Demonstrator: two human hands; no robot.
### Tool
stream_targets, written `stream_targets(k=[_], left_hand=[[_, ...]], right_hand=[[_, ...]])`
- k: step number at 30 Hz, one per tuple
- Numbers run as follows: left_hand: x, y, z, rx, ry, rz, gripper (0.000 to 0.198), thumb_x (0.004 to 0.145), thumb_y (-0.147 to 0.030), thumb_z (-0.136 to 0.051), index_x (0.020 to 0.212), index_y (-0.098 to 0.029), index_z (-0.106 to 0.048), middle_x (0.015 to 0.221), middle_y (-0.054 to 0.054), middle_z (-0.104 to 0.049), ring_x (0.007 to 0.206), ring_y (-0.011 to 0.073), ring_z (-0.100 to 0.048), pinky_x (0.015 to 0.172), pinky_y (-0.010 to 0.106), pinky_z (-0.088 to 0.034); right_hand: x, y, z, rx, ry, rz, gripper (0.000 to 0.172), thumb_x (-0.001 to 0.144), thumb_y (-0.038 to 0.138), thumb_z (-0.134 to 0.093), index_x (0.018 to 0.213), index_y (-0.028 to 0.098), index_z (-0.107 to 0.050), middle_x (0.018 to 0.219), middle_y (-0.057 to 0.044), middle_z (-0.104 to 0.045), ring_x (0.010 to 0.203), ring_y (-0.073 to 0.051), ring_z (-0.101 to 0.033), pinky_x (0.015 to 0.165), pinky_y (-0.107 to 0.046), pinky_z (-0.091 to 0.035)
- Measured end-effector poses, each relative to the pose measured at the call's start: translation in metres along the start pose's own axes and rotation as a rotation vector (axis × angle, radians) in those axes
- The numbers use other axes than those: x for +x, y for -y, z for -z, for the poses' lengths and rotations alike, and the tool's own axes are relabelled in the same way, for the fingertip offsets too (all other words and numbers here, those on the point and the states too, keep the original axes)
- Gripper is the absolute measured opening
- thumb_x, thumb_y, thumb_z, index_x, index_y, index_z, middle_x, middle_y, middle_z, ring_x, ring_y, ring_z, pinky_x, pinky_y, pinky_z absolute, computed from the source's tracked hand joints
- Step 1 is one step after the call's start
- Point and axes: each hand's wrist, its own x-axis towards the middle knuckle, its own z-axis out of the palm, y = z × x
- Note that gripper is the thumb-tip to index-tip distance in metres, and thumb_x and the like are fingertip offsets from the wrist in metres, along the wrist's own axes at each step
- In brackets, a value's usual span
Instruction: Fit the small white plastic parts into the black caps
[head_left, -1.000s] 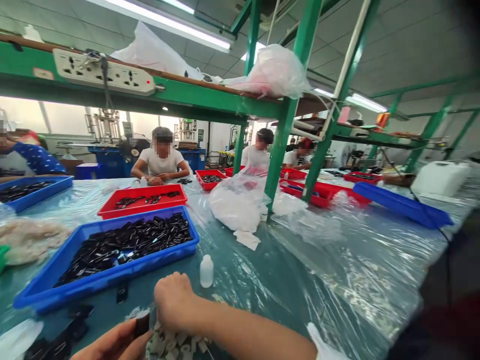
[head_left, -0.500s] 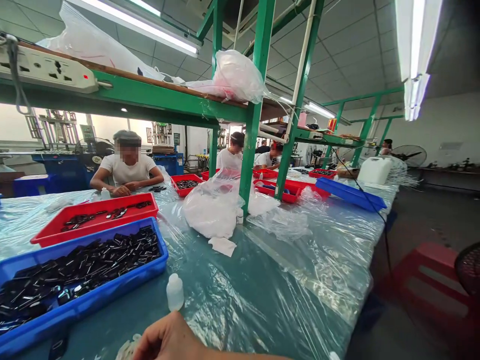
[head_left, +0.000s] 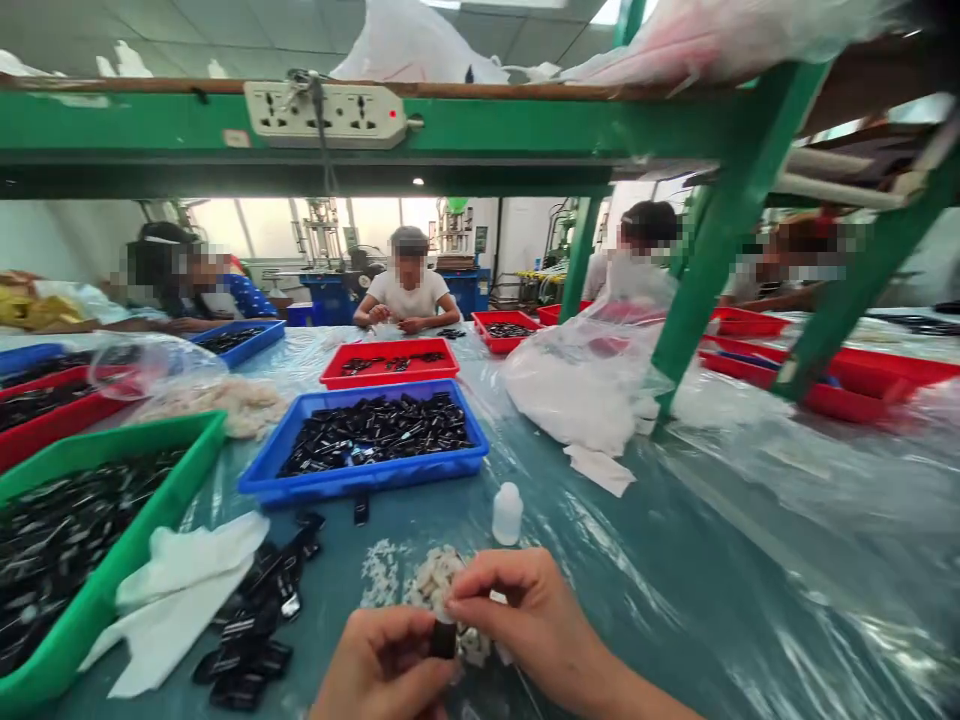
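Low in the view, my left hand [head_left: 379, 665] pinches a small dark rectangular piece [head_left: 443, 640] upright between thumb and fingers. My right hand [head_left: 536, 620] is closed in a pinch just above that piece's top end; what its fingertips hold is too small to make out. Behind my fingers lies a heap of small off-white bits [head_left: 435, 575], with finer white crumbs [head_left: 381, 570] to its left. A white plastic bottle [head_left: 508, 515] stands just beyond my right hand. Left of my hands, loose shiny black parts [head_left: 251, 630] lie piled on the plastic-covered table.
A blue tray [head_left: 367, 488] of black parts stands ahead, a red tray [head_left: 390, 378] behind it. At left are a green tray [head_left: 202, 440] and a white cloth-like item [head_left: 187, 580]. A green post [head_left: 697, 270] rises at right beside a plastic bag [head_left: 577, 390]. Several people sit beyond.
The view has swung left and down. My left hand has come into view with the dark piece, and my right hand now meets it over the off-white heap.
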Motion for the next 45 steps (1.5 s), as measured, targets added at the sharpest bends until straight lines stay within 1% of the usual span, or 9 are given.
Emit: stream_targets(k=[3,7,11,18,32,37,40,43,45], left_hand=[[0.002,0.001,0.002,-0.004,0.026,0.011,0.029,0.060,-0.037,-0.075,0.070,-0.010,-0.067,0.052,0.000,-0.056,0.043,0.0090,-0.053,0.044,0.018,-0.043],[0.003,0.005,0.005,0.015,0.058,-0.019,0.020,0.064,-0.029,-0.070,0.071,-0.011,-0.066,0.051,-0.001,-0.055,0.044,0.0094,-0.054,0.046,0.019,-0.044],[0.002,0.006,0.005,0.058,0.057,-0.017,0.013,0.066,-0.023,-0.066,0.071,-0.011,-0.066,0.050,-0.002,-0.054,0.044,0.0096,-0.054,0.046,0.018,-0.043],[0.003,0.004,0.005,0.059,0.050,-0.016,0.011,0.064,-0.020,-0.064,0.071,-0.011,-0.065,0.052,-0.001,-0.054,0.044,0.0094,-0.055,0.046,0.018,-0.044],[0.003,0.004,0.004,0.074,0.031,-0.024,0.011,0.063,-0.021,-0.065,0.068,-0.012,-0.065,0.049,-0.002,-0.053,0.043,0.0098,-0.054,0.045,0.017,-0.043],[0.003,0.000,0.003,0.048,0.042,-0.022,0.010,0.063,-0.020,-0.063,0.068,-0.012,-0.065,0.050,-0.002,-0.053,0.043,0.0079,-0.052,0.046,0.017,-0.043],[0.003,0.000,0.003,0.037,0.065,-0.022,0.009,0.062,-0.018,-0.061,0.066,-0.012,-0.065,0.048,-0.002,-0.052,0.042,0.0076,-0.051,0.046,0.017,-0.043],[0.004,0.000,0.002,0.004,0.049,-0.017,0.009,0.060,-0.019,-0.061,0.065,-0.012,-0.064,0.047,-0.003,-0.052,0.041,0.0080,-0.050,0.044,0.017,-0.042],[0.005,0.000,0.001,-0.014,0.035,-0.007,0.009,0.059,-0.019,-0.061,0.065,-0.013,-0.063,0.047,-0.002,-0.052,0.041,0.0082,-0.050,0.044,0.017,-0.042]], right_hand=[[-0.002,0.003,0.002,-0.067,0.072,0.082,0.009,0.074,0.021,-0.068,0.067,0.019,-0.074,0.066,-0.002,-0.067,0.064,-0.015,-0.058,0.063,-0.024,-0.044],[-0.003,0.002,0.002,-0.203,0.101,0.200,0.013,0.080,0.021,-0.063,0.072,0.021,-0.074,0.068,-0.003,-0.067,0.063,-0.015,-0.058,0.063,-0.025,-0.046],[-0.002,0.000,0.002,-0.257,0.116,0.239,0.014,0.082,0.022,-0.062,0.075,0.022,-0.074,0.070,-0.003,-0.067,0.064,-0.016,-0.059,0.062,-0.025,-0.047],[-0.004,0.000,0.002,-0.306,0.152,0.348,0.018,0.086,0.022,-0.057,0.089,0.025,-0.075,0.075,-0.006,-0.069,0.069,-0.018,-0.063,0.062,-0.027,-0.050],[-0.004,-0.007,0.000,-0.333,0.111,0.336,0.022,0.084,0.015,-0.056,0.087,0.027,-0.074,0.075,-0.004,-0.066,0.066,-0.017,-0.063,0.061,-0.025,-0.050],[-0.008,-0.008,0.000,-0.414,0.149,0.423,0.023,0.084,0.013,-0.056,0.093,0.024,-0.073,0.080,-0.007,-0.067,0.071,-0.018,-0.063,0.062,-0.026,-0.052],[-0.010,-0.010,0.000,-0.426,0.140,0.475,0.024,0.084,0.012,-0.055,0.096,0.027,-0.071,0.081,-0.007,-0.067,0.071,-0.019,-0.062,0.063,-0.028,-0.053],[-0.010,-0.012,0.000,-0.404,0.119,0.475,0.026,0.083,0.013,-0.058,0.097,0.030,-0.071,0.082,-0.007,-0.068,0.070,-0.019,-0.063,0.063,-0.029,-0.054],[-0.008,-0.013,0.001,-0.344,0.119,0.439,0.022,0.082,0.015,-0.061,0.093,0.030,-0.073,0.080,-0.007,-0.068,0.068,-0.020,-0.064,0.061,-0.027,-0.054]])
